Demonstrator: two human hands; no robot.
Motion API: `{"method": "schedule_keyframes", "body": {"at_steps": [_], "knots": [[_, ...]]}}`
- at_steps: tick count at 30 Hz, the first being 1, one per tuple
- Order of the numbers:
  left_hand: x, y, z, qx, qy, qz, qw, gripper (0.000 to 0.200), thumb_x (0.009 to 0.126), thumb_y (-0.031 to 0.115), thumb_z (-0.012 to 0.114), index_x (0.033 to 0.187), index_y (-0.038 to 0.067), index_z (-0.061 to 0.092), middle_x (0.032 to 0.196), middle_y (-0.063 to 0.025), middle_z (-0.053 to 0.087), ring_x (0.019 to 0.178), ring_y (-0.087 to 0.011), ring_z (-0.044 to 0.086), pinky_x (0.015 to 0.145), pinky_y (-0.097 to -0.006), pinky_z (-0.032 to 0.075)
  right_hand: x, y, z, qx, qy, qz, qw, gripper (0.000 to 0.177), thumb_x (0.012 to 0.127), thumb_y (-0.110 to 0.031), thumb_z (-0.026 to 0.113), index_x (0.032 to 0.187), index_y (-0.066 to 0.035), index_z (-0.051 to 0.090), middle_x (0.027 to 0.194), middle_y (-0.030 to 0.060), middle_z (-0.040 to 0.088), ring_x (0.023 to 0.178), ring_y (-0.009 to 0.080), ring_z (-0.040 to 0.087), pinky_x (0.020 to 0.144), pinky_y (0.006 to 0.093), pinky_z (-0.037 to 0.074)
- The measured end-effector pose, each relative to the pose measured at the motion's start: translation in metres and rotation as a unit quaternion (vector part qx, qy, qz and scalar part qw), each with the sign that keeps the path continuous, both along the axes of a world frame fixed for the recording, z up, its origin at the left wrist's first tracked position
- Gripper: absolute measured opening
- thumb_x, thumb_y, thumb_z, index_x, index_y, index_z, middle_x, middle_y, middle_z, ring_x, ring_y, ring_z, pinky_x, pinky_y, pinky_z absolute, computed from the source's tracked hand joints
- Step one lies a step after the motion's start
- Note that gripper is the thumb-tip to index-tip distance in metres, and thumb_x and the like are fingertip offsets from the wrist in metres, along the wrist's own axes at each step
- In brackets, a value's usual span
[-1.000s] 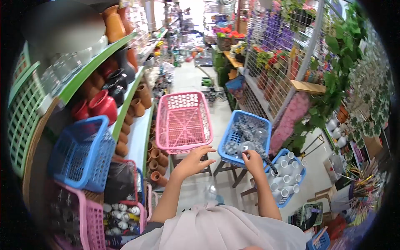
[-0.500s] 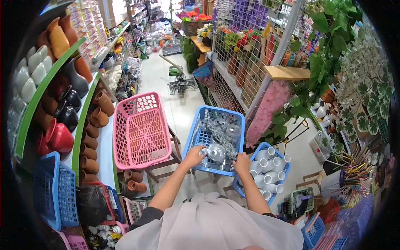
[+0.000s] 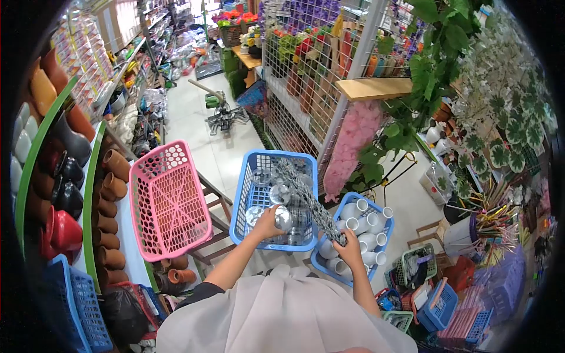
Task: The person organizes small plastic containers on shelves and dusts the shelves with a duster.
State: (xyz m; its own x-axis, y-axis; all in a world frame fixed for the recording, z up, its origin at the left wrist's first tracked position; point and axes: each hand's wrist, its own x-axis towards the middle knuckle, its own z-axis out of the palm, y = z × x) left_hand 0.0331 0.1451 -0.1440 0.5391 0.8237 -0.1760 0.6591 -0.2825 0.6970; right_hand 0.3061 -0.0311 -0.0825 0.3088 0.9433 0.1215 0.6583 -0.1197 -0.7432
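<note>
In the blue basket (image 3: 240, 220) in front of me lie several clear round glass vases (image 3: 279, 194). My left hand (image 3: 268, 225) reaches over its near side, with fingers closed at a glass vase (image 3: 283, 219); part of the grip is hidden. My right hand (image 3: 348, 247) is closed round the near end of a long grey-and-white speckled bundle (image 3: 315, 207), whose exact kind I cannot make out. The bundle slants from the hand across the basket's right rim, its far end above the glass vases.
A pink basket (image 3: 205, 226) stands to the left, beside shelves of clay pots (image 3: 112, 207). White vases (image 3: 371, 240) fill another blue basket (image 3: 316, 266) at right. A wire rack (image 3: 300, 100), hanging greenery (image 3: 432, 76) and a floor stand (image 3: 220, 117) are farther off.
My right hand has moved toward me with the bundle, which now slants over the basket's right rim. My left hand is still at the glass vases. The view has shifted to the right.
</note>
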Motion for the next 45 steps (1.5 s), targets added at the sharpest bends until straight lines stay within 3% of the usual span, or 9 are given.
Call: {"method": "schedule_keyframes", "body": {"at_steps": [7, 9, 15, 25, 28, 30, 34, 40, 45], "knots": [[-0.009, 0.035, 0.02, 0.114, -0.078, 0.139, 0.981, 0.096, 0.053, 0.035, 0.085, 0.13, 0.001, 0.04, 0.12, -0.0211, 0.052, 0.111, -0.0351, 0.053, 0.092, -0.0399, 0.045, 0.008, -0.046, -0.005, 0.065, 0.03, -0.042, 0.997, 0.034, 0.069, -0.013, 0.072, 0.098, 0.0, 0.058, 0.092, 0.0148, 0.06, 0.086, 0.0269, 0.059, 0.078, 0.0343, 0.046], [-0.014, 0.057, 0.028, 0.144, -0.066, 0.17, 0.973, 0.097, 0.052, 0.035, 0.086, 0.131, 0.002, 0.04, 0.118, -0.0204, 0.053, 0.109, -0.0356, 0.053, 0.091, -0.0399, 0.045, 0.007, -0.052, -0.005, -0.007, 0.089, -0.079, 0.993, 0.033, 0.07, -0.013, 0.072, 0.098, -0.001, 0.058, 0.088, 0.0126, 0.061, 0.08, 0.0222, 0.06, 0.073, 0.0326, 0.047], [-0.024, 0.098, 0.004, 0.21, 0.202, 0.111, 0.95, 0.102, 0.049, 0.036, 0.087, 0.136, 0.01, 0.039, 0.121, -0.015, 0.052, 0.115, -0.0306, 0.048, 0.101, -0.0577, 0.029, 0.003, -0.051, -0.002, -0.062, 0.17, -0.091, 0.979, 0.034, 0.071, -0.013, 0.073, 0.099, -0.002, 0.058, 0.084, 0.0103, 0.061, 0.075, 0.0174, 0.057, 0.07, 0.0315, 0.047], [-0.025, 0.099, -0.025, 0.25, 0.387, -0.008, 0.887, 0.095, 0.058, 0.045, 0.082, 0.137, 0.012, 0.041, 0.127, -0.0138, 0.05, 0.127, -0.0301, 0.04, 0.113, -0.0587, 0.006, -0.002, -0.053, -0.018, -0.017, 0.148, -0.078, 0.986, 0.036, 0.07, -0.013, 0.075, 0.1, -0.001, 0.057, 0.082, 0.0105, 0.06, 0.074, 0.017, 0.056, 0.069, 0.0304, 0.046], [-0.024, 0.086, -0.037, 0.325, 0.332, 0.014, 0.885, 0.084, 0.062, 0.043, 0.08, 0.133, 0.012, 0.046, 0.127, -0.0133, 0.05, 0.128, -0.0303, 0.039, 0.113, -0.0591, 0.008, -0.004, -0.053, -0.012, -0.03, 0.125, -0.072, 0.989, 0.037, 0.071, -0.013, 0.075, 0.1, 0.0, 0.057, 0.081, 0.0097, 0.06, 0.073, 0.0158, 0.055, 0.069, 0.0302, 0.046], [-0.018, 0.071, -0.044, 0.339, 0.156, 0.023, 0.928, 0.077, 0.064, 0.041, 0.078, 0.128, 0.01, 0.049, 0.128, -0.0132, 0.048, 0.127, -0.0312, 0.039, 0.11, -0.0596, 0.014, -0.008, -0.051, -0.012, -0.018, 0.112, -0.068, 0.991, 0.037, 0.071, -0.014, 0.076, 0.1, 0.0, 0.057, 0.081, 0.0089, 0.06, 0.073, 0.0147, 0.055, 0.069, 0.0301, 0.046], [-0.005, 0.029, -0.027, 0.213, 0.11, -0.032, 0.97, 0.076, 0.065, 0.043, 0.078, 0.128, 0.01, 0.048, 0.131, -0.0136, 0.045, 0.122, -0.0307, 0.043, 0.106, -0.0504, 0.029, -0.013, -0.05, -0.021, -0.039, 0.179, -0.077, 0.98, 0.038, 0.071, -0.014, 0.076, 0.101, 0.0, 0.057, 0.083, 0.0097, 0.061, 0.074, 0.0152, 0.056, 0.069, 0.0306, 0.046], [0.01, 0.019, -0.037, 0.195, 0.156, -0.032, 0.968, 0.094, 0.061, 0.041, 0.081, 0.138, 0.011, 0.036, 0.134, -0.0169, 0.04, 0.119, -0.0356, 0.044, 0.093, -0.0491, 0.043, -0.023, -0.052, -0.024, -0.001, 0.151, -0.051, 0.987, 0.039, 0.071, -0.015, 0.076, 0.102, 0.0, 0.056, 0.086, 0.0127, 0.062, 0.079, 0.0189, 0.058, 0.074, 0.0318, 0.047], [0.013, 0.026, -0.031, 0.182, 0.177, -0.032, 0.967, 0.095, 0.052, 0.04, 0.085, 0.131, 0.009, 0.044, 0.125, -0.0165, 0.045, 0.115, -0.0347, 0.047, 0.091, -0.0468, 0.044, -0.024, -0.066, -0.043, -0.019, 0.152, -0.048, 0.987, 0.042, 0.071, -0.017, 0.076, 0.104, 0.0, 0.055, 0.09, 0.0144, 0.063, 0.081, 0.0219, 0.059, 0.076, 0.0332, 0.047]]}}
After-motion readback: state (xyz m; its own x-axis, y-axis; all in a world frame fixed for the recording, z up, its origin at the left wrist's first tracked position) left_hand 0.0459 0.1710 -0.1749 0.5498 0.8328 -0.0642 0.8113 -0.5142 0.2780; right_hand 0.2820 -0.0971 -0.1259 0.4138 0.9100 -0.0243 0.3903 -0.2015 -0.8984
